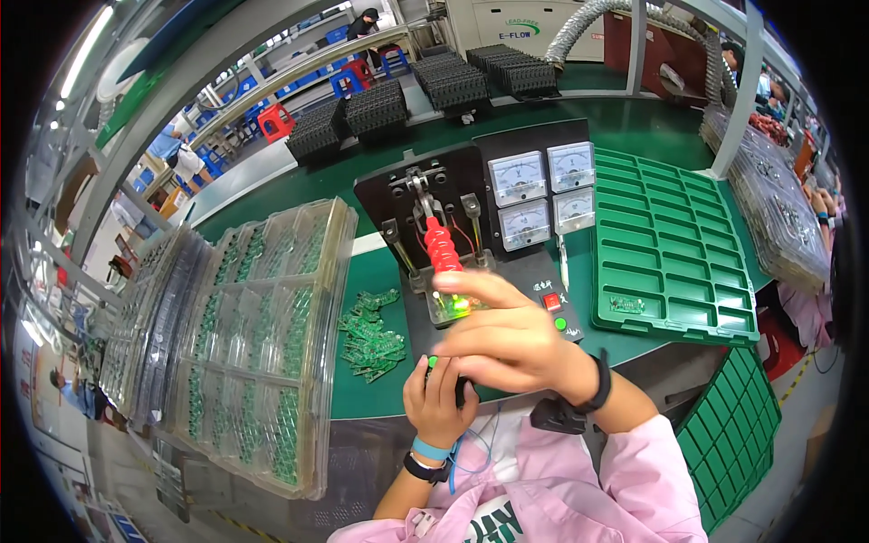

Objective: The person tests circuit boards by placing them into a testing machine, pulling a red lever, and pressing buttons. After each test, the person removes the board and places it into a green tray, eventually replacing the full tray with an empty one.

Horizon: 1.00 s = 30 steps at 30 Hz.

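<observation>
My right hand [511, 339] reaches over the front of a black test fixture [434, 303], fingers spread apart. Its index fingertip is at the lower end of the red-sleeved clamp handle [441, 246]; whether it touches cannot be told. Beneath that hand a green board glows at the clamp [459, 306]. My left hand [434, 398] is curled at the fixture's front edge, around a dark part mostly hidden by its fingers. A green button [433, 362] shows at those fingertips. Left of the fixture lies a loose pile of small green circuit boards [371, 342].
Four-dial meter panel [536, 195] stands behind the fixture, with a red switch [551, 301] in front. A green compartment tray [674, 240] holds a few boards [626, 305]. Clear trays [262, 335] of boards stand left. Black racks [376, 107] line the back; another green tray [731, 425] sits lower right.
</observation>
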Motion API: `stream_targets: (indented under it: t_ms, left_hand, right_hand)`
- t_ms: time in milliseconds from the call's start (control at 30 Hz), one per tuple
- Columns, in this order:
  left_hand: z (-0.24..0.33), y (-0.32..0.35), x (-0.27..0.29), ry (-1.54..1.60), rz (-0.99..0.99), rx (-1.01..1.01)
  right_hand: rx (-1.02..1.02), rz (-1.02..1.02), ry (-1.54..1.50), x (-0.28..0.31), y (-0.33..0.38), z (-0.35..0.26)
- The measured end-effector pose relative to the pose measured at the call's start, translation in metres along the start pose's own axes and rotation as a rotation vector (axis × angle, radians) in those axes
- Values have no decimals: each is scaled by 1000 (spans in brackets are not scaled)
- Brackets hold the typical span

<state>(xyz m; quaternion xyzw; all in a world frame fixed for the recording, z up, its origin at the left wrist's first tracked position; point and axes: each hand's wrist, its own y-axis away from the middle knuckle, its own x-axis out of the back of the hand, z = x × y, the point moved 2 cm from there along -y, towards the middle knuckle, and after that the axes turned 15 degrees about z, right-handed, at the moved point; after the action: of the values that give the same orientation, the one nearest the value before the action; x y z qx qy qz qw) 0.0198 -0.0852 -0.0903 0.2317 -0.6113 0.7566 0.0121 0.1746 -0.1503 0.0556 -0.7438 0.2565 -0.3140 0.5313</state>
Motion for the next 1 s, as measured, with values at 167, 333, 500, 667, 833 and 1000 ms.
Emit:
stream_targets:
  t_ms: [167,333,500,667,833,1000]
  left_hand:
    - [-4,1,3,16,-30,-10]
    - [-2,2,2,1,-13,4]
    - [0,3,4,-36,-5,-8]
    - [1,4,5,-131,81,-40]
    - [-2,4,5,-127,-62,-9]
    - [-5,0,5,-51,-59,20]
  right_hand:
    - [-310,84,154,37,27,-22]
    - [-218,27,641,39,78,-29]
    - [-221,-274,679,20,116,-33]
    - [-238,-210,711,16,123,-30]
    - [-248,-164,639,18,122,-27]
    - [-482,-597,523,17,78,8]
